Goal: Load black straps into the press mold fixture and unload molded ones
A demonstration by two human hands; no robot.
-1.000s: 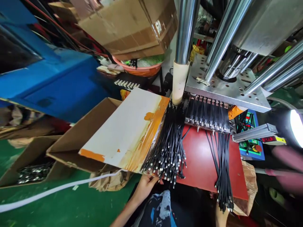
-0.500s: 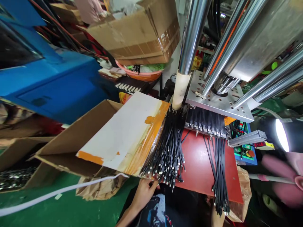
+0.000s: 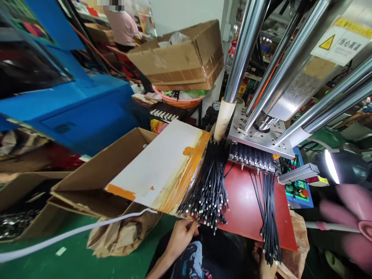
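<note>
Fingers of the left hand curl under the near edge of the red work surface, thumb close to the bent forefinger; whether they pinch anything, I cannot tell. Below the right-hand cable bundle is the right hand, its fingers mostly hidden by the cables, so their state can't be told either. On the metal press, a white label with a yellow band and a warning triangle carries Chinese characters that look like 当心高温; its smaller print is too small to read. That bundle hangs from the clamped row of connectors under the press plate, its long axis running toward the person, silver plugs at the near end, past the edge of the surface. Left of it, a bigger cable pile fans out the same way, plugs nearest the person, beside a white board smeared with orange, which lies partly over an open carton
</note>
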